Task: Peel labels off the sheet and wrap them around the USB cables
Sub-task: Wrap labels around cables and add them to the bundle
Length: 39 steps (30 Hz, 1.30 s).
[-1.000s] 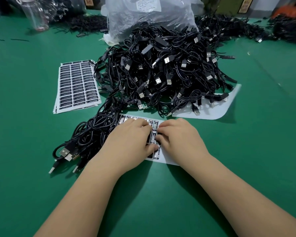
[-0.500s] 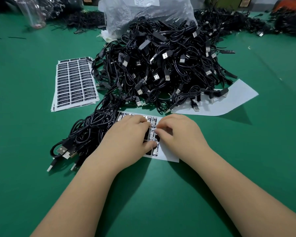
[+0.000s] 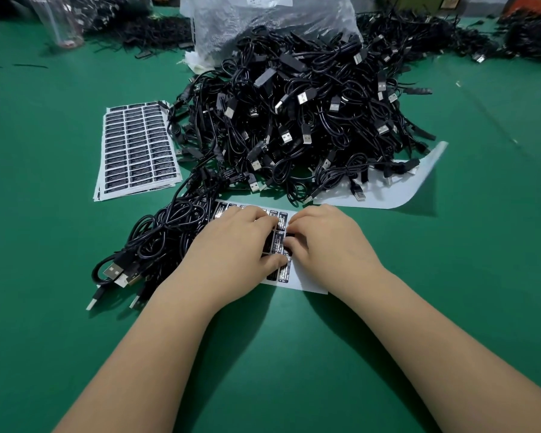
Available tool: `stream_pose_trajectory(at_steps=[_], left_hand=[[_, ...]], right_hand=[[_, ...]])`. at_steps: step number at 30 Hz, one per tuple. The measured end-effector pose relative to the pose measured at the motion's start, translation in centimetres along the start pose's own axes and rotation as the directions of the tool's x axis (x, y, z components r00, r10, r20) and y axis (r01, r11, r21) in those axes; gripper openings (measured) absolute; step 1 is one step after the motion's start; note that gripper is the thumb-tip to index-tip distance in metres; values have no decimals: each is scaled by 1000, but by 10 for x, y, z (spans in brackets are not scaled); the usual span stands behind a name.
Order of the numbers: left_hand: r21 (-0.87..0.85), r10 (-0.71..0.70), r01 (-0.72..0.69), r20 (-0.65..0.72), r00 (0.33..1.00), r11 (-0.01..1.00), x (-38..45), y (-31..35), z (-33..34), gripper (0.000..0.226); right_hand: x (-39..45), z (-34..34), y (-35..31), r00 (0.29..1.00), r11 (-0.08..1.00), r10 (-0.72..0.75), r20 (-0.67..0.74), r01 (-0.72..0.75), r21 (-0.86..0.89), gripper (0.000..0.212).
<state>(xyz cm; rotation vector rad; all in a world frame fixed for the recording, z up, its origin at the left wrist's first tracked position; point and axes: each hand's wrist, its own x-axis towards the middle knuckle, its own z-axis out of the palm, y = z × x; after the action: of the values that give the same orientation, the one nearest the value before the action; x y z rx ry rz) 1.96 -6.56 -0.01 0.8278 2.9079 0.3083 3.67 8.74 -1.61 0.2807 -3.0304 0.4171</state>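
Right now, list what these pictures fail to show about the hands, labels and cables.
- Head view: fingertips of left hand and right hand are curled under, so whether a label is lifted is hidden.
- Label sheet: its middle is covered by both hands; print is too small to read.
- Cable pile: lower cables are buried.
- Plastic bag: top is cut off by the edge.

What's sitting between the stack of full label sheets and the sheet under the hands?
In the head view, a bundle of black USB cables trails across the green table between the label stack and the worked sheet.
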Motion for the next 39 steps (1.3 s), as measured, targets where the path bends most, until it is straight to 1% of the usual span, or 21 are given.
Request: stream_pose_trajectory(at_steps=[6, 8, 13, 15, 20, 23, 25, 27, 31, 34, 37, 39], left_hand=[[15, 7, -7, -7, 1000, 1000, 1, -1, 2, 56], [16, 9, -8, -8, 1000, 1000, 1, -1, 2, 56], [15, 9, -9, -10, 1000, 1000, 1, -2, 4, 55], [13, 7, -6, -11, 1000, 1000, 1, -3, 4, 56], [2, 1, -1, -17, 1000, 1000, 2, -3, 4, 58], [2, 1, -1, -17, 1000, 1000, 1, -3, 5, 58], [1, -1, 1, -15, 1000, 1000, 1, -4, 5, 57], [-2, -2, 2, -18, 1000, 1000, 1, -4, 6, 57], [-14, -3, 3, -16, 1000, 1000, 2, -4, 7, 57], [-14, 1, -1, -22, 1000, 1000, 1, -5, 6, 57], [31, 41, -40, -6, 999, 999, -1, -6, 6, 52], [84, 70, -70, 6, 998, 994, -2, -6, 8, 48]], right_hand=[[2, 1, 1, 994, 986, 92, -53, -84, 145, 19], [3, 0, 1, 993, 983, 105, -59, -94, 160, 17], [4, 1, 2, 996, 986, 77, -49, -69, 153, 15], [3, 0, 2, 996, 988, 56, -68, -45, 149, 15], [0, -1, 4, 997, 993, 22, -79, -13, 114, 19], [-1, -3, 5, 996, 983, 35, -84, -19, 180, 22], [-1, -2, 7, 998, 984, 14, -62, -2, 176, 26], [0, -1, 8, 999, 984, 2, -50, 6, 176, 24], [-2, -2, 8, 997, 963, 24, -67, -5, 269, 15], [-6, -6, 10, 999, 922, 24, -45, -4, 388, 7], [-9, -8, 12, 1000, 900, 21, 12, -24, 436, 10], [-10, -10, 15, 997, 863, 69, 36, -78, 499, 13]])
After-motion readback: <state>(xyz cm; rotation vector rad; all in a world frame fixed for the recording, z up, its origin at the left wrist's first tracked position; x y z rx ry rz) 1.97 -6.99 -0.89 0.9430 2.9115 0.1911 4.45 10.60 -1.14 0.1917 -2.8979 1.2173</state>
